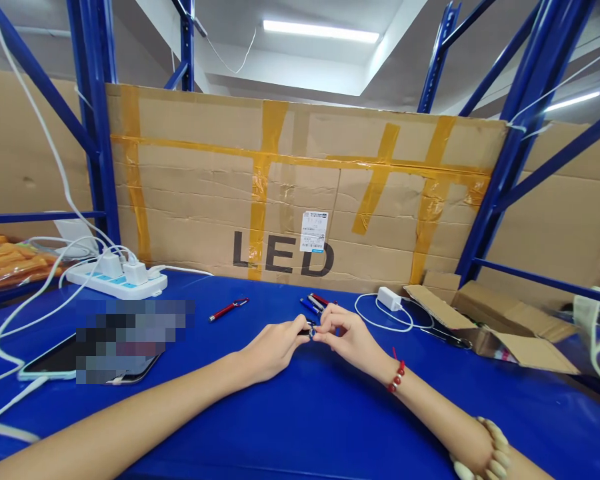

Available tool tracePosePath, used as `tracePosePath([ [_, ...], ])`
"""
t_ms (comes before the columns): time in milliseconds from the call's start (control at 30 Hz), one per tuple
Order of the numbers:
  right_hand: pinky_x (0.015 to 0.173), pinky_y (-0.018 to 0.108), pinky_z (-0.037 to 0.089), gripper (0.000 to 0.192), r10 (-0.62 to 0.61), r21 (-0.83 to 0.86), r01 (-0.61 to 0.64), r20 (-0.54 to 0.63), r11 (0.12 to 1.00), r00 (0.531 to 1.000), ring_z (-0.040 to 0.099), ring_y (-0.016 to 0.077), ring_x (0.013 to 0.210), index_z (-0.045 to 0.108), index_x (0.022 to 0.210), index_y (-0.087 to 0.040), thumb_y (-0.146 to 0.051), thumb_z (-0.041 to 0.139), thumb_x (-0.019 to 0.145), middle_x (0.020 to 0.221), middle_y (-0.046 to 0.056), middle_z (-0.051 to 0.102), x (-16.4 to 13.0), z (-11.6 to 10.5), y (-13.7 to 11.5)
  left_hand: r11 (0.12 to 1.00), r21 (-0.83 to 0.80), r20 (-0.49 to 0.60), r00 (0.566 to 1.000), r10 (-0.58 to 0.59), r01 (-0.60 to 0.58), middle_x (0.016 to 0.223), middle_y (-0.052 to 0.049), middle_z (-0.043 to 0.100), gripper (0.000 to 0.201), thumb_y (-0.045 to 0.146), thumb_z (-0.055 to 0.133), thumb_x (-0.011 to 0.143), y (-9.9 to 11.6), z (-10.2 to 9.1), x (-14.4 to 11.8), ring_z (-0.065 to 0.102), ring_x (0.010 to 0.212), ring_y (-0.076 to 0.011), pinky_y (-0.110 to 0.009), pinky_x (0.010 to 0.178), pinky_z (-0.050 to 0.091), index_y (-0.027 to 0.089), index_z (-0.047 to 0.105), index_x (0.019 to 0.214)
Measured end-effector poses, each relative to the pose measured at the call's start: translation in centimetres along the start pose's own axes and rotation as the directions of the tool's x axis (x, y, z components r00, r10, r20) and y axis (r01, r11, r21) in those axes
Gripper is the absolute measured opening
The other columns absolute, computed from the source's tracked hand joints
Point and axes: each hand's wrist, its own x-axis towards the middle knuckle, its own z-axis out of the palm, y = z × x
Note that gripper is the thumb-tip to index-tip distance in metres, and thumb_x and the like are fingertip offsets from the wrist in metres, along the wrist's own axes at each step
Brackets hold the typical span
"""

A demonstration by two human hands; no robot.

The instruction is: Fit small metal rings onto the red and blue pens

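Over the blue surface [300, 413] my left hand [273, 347] and right hand [347, 337] both pinch one small pen [311, 330]; open box [500, 327] right, contents unclear.

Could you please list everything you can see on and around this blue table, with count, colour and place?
small pen part: one, dark, pinched between both hands at table centre
loose pens: a few, red and blue, just behind the hands
red pen: one, lying alone, left of centre
power strip: one, white, far left with plugs in it
charger: one, white with cable, right of centre
cardboard box: one, brown, open, right
cardboard sheet: one, taped, marked LED, upright behind the table
tablet: one, dark screen, near left
table: one, blue
left hand: fingers on the part
right hand: fingers on the part
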Motion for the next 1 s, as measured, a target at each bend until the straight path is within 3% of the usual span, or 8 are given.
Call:
tracePosePath([
  [167,0.057,0.023,0.039,0.021,0.002,-0.009,-0.002,-0.017,1.000,1.000,0.049,0.0105,0.063,0.053,0.055,-0.017,-0.030,0.059,0.070,0.070,0.001,0.052,0.11,-0.23,-0.43,0.999,0.041,-0.041,0.999,0.014,-0.012,0.103,-0.002,0.055,0.007,0.023,0.029,0.088,0.41,-0.19,0.05,0.054,0.091,-0.0169,-0.024,0.070,0.041,0.021,0.035,0.088],
  [467,0.052,0.021,0.036,0.017,0.106,0.001,-0.106,-0.023,0.994,0.994,0.047,0.0086,0.056,0.054,0.059,-0.016,-0.029,0.058,0.068,0.069,0.000,0.053,0.25,0.04,-0.26,0.982,0.190,-0.060,0.998,0.007,0.004,0.082,-0.002,0.056,0.011,0.023,0.028,0.087,0.63,-0.26,0.29,0.054,0.076,-0.0157,-0.023,0.063,0.039,0.019,0.038,0.082],
  [700,0.049,0.020,0.034,0.016,0.154,-0.033,-0.154,0.000,0.988,0.988,0.042,0.0072,0.051,0.054,0.060,-0.015,-0.028,0.058,0.068,0.065,-0.001,0.052,0.26,0.19,0.05,0.940,0.340,0.005,1.000,-0.009,0.007,0.084,-0.003,0.057,0.012,0.024,0.028,0.088,0.41,-0.21,0.50,0.055,0.074,-0.0169,-0.023,0.061,0.039,0.019,0.038,0.085],
  [867,0.040,0.018,0.031,0.024,0.206,0.088,-0.211,0.071,0.973,0.976,0.042,0.0049,0.041,0.050,0.062,-0.015,-0.037,0.054,0.072,0.064,-0.002,0.051,0.23,0.29,-0.28,0.904,0.421,0.094,0.995,0.035,-0.071,0.082,-0.005,0.058,0.011,0.025,0.032,0.088,0.59,-0.47,0.65,0.056,0.073,-0.0184,-0.025,0.060,0.039,0.017,0.040,0.087],
  [1000,0.038,0.018,0.032,0.027,0.196,0.143,-0.209,0.095,0.967,0.976,0.044,0.0049,0.039,0.048,0.063,-0.015,-0.040,0.053,0.072,0.064,-0.002,0.051,0.31,0.43,-0.71,0.895,0.438,0.091,0.995,0.050,-0.086,0.082,-0.006,0.058,0.013,0.026,0.034,0.087,0.62,-0.42,0.70,0.056,0.073,-0.0194,-0.026,0.062,0.040,0.016,0.041,0.087],
])
